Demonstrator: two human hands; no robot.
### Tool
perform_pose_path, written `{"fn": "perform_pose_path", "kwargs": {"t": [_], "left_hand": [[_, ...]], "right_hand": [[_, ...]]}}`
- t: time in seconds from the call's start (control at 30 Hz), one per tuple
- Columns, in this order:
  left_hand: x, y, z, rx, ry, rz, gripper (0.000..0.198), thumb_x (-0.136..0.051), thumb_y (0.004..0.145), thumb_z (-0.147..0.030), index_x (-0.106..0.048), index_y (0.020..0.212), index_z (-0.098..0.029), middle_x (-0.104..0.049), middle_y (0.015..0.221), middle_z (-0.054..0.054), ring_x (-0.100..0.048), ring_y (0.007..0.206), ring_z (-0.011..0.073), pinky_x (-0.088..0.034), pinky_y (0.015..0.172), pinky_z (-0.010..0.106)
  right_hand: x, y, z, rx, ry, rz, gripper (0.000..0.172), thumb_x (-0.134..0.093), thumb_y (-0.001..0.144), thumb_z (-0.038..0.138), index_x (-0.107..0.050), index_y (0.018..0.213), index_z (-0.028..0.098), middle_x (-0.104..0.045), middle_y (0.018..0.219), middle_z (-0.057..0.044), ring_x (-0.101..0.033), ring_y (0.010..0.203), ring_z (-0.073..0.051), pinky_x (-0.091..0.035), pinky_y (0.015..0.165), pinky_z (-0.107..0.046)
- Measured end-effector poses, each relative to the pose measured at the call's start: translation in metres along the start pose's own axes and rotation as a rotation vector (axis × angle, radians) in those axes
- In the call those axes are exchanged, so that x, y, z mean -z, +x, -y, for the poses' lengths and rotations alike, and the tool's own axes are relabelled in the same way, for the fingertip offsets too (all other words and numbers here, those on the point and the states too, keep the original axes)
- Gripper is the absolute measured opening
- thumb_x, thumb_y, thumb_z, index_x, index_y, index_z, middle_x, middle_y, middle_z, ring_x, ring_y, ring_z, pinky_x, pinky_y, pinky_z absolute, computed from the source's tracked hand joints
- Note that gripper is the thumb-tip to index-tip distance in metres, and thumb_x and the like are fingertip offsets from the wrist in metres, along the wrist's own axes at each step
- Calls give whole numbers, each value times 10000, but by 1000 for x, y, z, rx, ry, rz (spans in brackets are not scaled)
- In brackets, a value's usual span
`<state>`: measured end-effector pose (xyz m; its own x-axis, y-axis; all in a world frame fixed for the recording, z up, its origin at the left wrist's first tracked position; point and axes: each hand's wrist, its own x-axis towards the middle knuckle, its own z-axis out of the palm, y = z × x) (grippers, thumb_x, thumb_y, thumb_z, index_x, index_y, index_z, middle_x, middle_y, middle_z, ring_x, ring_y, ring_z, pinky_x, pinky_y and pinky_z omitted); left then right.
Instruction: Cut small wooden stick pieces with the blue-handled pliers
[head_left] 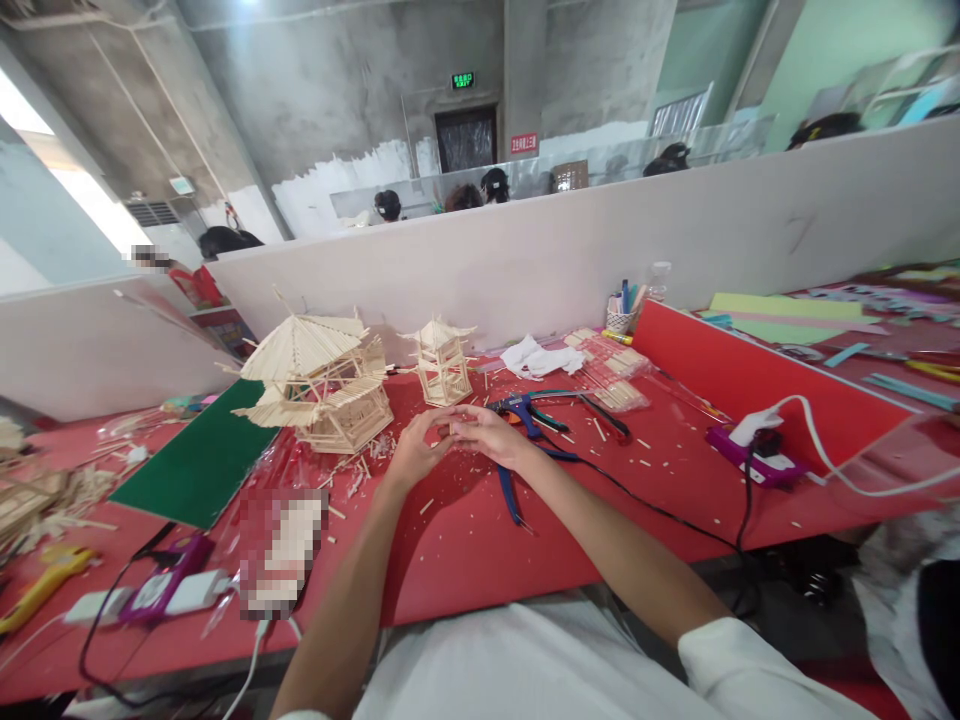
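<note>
My left hand [417, 446] and my right hand [491, 436] meet above the red table [450, 560], fingertips pressed together. Anything between the fingers is too small to make out. Just beyond them stands a small pavilion model of thin wooden sticks [441, 362]. A larger stick pavilion [319, 385] with layered roofs stands to its left. Right beside my right hand lies a blue glue gun [523, 412], its black cord running right. Blue-handled pliers [509, 494] lie nearer to me, and another pair of cutters with black and red handles [606, 415] lies farther right.
Stick scraps litter the table. To the left are a green board [199, 460], a phone [289, 550], a power strip [169, 580] and a yellow tool [49, 585]. Bagged sticks [611, 370], white tissue [541, 357], a red panel [757, 375] and another power strip [757, 455] are rightward.
</note>
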<state>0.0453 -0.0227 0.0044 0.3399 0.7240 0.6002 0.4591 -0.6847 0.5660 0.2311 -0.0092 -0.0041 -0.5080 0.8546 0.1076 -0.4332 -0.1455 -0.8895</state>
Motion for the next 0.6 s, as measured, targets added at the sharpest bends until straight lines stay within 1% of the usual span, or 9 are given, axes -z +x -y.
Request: {"fn": "perform_pose_path", "kwargs": {"t": [0.17, 0.33, 0.4, 0.5, 0.6], "left_hand": [[2, 0, -5, 15, -34, 51, 427, -690, 834, -227, -589, 1248, -249, -708, 1148, 75, -661, 1110, 227, -515, 990, 400], [2, 1, -5, 14, -52, 64, 421, -683, 840, -235, -587, 1250, -247, -691, 1196, 87, -653, 1127, 233, -504, 1008, 410], [2, 1, -3, 3, -38, 60, 433, -688, 836, -240, -583, 1256, -246, -679, 1217, 93, -638, 1150, 238, -490, 1024, 419], [2, 1, -2, -10, -9, 49, 448, -686, 832, -230, -575, 1267, -242, -667, 1229, 96, -628, 1153, 236, -478, 1029, 425], [2, 1, -3, -14, 7, 42, 433, -669, 842, -220, -573, 1264, -241, -690, 1166, 81, -643, 1104, 222, -479, 1019, 420]], "right_hand": [[2, -1, 0, -37, -30, 5, 495, -828, 680, 217, -653, 1143, 204, -747, 1015, -64, -713, 832, -149, -565, 756, -255], [0, 0, 0, 1, -84, -20, 476, -809, 699, 231, -667, 1152, 192, -752, 1008, -75, -717, 805, -150, -566, 701, -236], [-1, 1, 0, 24, -107, -27, 487, -813, 691, 234, -667, 1152, 190, -753, 1005, -75, -722, 821, -163, -565, 681, -232], [-1, 2, 0, 49, -131, -12, 513, -819, 683, 246, -664, 1169, 192, -750, 1028, -74, -724, 870, -180, -572, 718, -250], [0, 2, -1, 71, -151, -7, 526, -822, 687, 269, -664, 1183, 196, -752, 1025, -71, -723, 894, -186, -571, 789, -285]]}}
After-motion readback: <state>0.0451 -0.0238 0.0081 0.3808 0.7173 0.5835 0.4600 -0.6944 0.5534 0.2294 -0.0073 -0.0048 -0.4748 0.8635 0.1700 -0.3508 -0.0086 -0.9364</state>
